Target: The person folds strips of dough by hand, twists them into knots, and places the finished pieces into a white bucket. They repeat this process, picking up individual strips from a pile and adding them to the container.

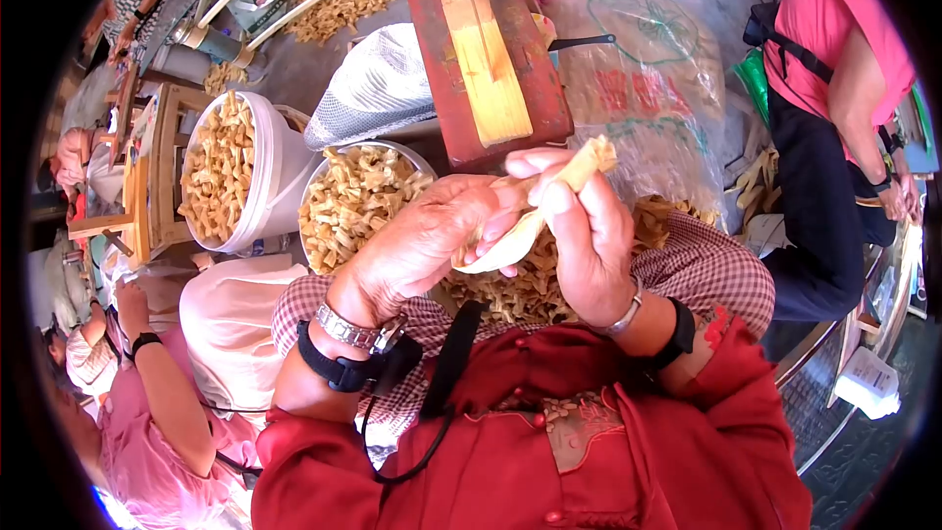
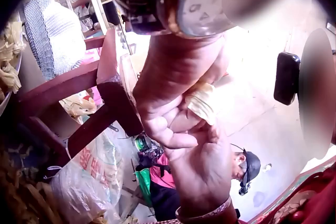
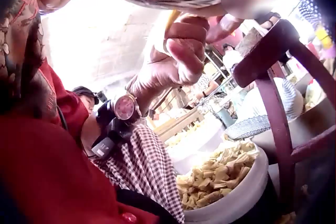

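Note:
A pale yellow, leathery dried strip (image 1: 512, 247) is bent between both hands, held above the lap. From the left, my left hand (image 1: 417, 236) pinches one part of it with curled fingers. My right hand (image 1: 594, 250) grips it between thumb and fingers, and a rolled end (image 1: 592, 159) sticks out above. In the left wrist view, the strip (image 2: 201, 104) shows as a folded band between the fingers of the two hands. Below the hands lies a heap of similar loose dried strips (image 1: 525, 294), partly hidden by them.
Ahead stands a red wooden bench (image 1: 545, 88) carrying a yellow wooden block (image 1: 496, 98). To the left are a white bucket (image 1: 280, 177) and a smaller tub (image 3: 260, 174), both full of short knotted pieces. A clear plastic sack (image 1: 638, 69) lies right of the bench. People sit on both sides.

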Motion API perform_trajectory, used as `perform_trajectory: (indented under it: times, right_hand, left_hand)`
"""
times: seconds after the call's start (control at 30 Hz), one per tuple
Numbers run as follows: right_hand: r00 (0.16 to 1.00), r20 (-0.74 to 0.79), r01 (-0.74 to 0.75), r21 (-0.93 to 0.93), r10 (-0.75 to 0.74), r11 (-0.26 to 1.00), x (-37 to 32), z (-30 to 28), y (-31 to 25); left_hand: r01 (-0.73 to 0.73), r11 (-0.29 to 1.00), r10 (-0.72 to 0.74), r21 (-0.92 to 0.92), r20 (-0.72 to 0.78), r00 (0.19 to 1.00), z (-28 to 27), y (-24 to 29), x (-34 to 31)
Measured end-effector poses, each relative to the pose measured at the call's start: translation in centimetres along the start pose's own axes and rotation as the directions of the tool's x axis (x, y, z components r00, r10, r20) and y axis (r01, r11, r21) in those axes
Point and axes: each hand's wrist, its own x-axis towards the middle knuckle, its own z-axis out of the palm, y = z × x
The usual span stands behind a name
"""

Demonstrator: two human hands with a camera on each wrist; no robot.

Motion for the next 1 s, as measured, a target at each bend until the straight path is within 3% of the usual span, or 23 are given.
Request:
perform_trajectory:
  times: [0.07, 0.1, 0.2, 0.23, 0.27, 0.33, 0.37, 0.47, 0.5, 0.57, 0.6, 0.63, 0.7, 0.73, 0.77, 0.87, 0.9, 1.0]
  right_hand:
    - [0.969, 0.021, -0.247, 0.159, 0.246, 0.956, -0.1, 0.5, -1.1]
    - [0.969, 0.008, -0.248, 0.122, 0.248, 0.961, 0.1, 0.7, -1.2]
    - [0.902, -0.009, -0.43, 0.043, 0.431, 0.902, 0.4, 0.3, -0.7]
    - [0.919, 0.002, -0.394, 0.074, 0.395, 0.916, 0.6, 0.7, -0.3]
    - [0.916, 0.078, -0.401, 0.135, 0.394, 0.906, 0.8, 0.8, 0.4]
    - [0.831, 0.259, -0.536, 0.13, 0.493, 0.834, 1.2, 0.1, 0.3]
    - [0.772, 0.358, -0.601, 0.144, 0.525, 0.786, 1.6, -0.4, 0.3]
    - [0.615, 0.564, -0.699, 0.066, 0.551, 0.712, 2.5, -2.0, 0.2]
    - [0.656, 0.614, -0.58, 0.037, 0.439, 0.814, 2.5, -2.4, 0.8]
    - [0.667, 0.649, -0.513, 0.042, 0.367, 0.857, 2.4, -2.8, 1.5]
    - [0.654, 0.634, -0.578, 0.066, 0.413, 0.814, 2.3, -2.8, 1.6]
    - [0.637, 0.622, -0.637, 0.092, 0.455, 0.765, 2.3, -2.7, 1.6]
    - [0.832, 0.47, -0.358, 0.053, 0.293, 0.932, 2.0, -1.7, 1.0]
    - [0.902, 0.391, -0.205, 0.013, 0.184, 0.979, 1.9, -1.4, 0.6]
    - [0.92, 0.376, -0.109, -0.033, 0.113, 0.994, 2.0, -1.4, 0.3]
    - [0.892, 0.398, -0.248, 0.033, 0.215, 0.968, 2.5, -1.9, -1.0]
    - [0.886, 0.41, -0.275, 0.096, 0.214, 0.957, 2.4, -2.1, -0.6]
    - [0.866, 0.405, -0.387, 0.167, 0.295, 0.907, 2.0, -2.2, -0.5]
  left_hand:
    - [0.048, 0.999, -0.048, -0.001, -0.009, 0.999, 0.4, 0.8, -0.1]
    - [0.073, 0.997, -0.073, -0.001, -0.016, 0.997, 0.5, 1.3, -0.2]
    - [-0.013, 0.932, 0.024, 0.363, -0.026, 0.999, -0.1, 3.0, -0.8]
    - [-0.006, 0.856, 0.092, 0.517, -0.14, 0.986, -0.1, 3.1, -0.8]
    - [-0.161, 0.689, 0.305, 0.707, -0.081, 0.949, -0.3, 2.9, -0.6]
    - [-0.345, 0.177, 0.62, 0.922, 0.168, 0.767, -0.8, 2.4, -0.2]
    - [-0.343, 0.166, 0.635, 0.925, 0.166, 0.754, -0.4, 2.3, -0.3]
    - [-0.373, 0.215, 0.59, 0.903, 0.184, 0.786, -0.1, 2.2, -0.3]
    - [-0.374, 0.235, 0.55, 0.897, 0.194, 0.812, -0.6, 2.0, -0.4]
    - [-0.273, 0.398, 0.456, 0.876, 0.069, 0.887, -0.6, 2.0, -0.7]
    - [-0.215, 0.471, 0.401, 0.855, 0.009, 0.916, -0.6, 2.0, -0.9]
    - [-0.245, 0.551, 0.427, 0.798, -0.017, 0.904, -0.7, 1.5, -0.6]
    - [-0.317, 0.862, 0.379, 0.395, -0.087, 0.921, 0.0, 1.8, -0.4]
    - [-0.329, 0.933, 0.345, 0.147, -0.106, 0.932, 0.3, 1.9, -0.4]
    - [-0.35, 0.932, 0.358, 0.088, -0.089, 0.93, 0.3, 1.9, -0.4]
    - [-0.398, 0.912, 0.396, -0.095, -0.034, 0.917, 0.5, 1.8, -0.3]
    - [-0.321, 0.943, 0.324, -0.089, 0.023, 0.946, -0.2, 1.7, -0.5]
    - [-0.268, 0.96, 0.268, 0.086, 0.016, 0.963, 0.8, 2.2, -0.8]
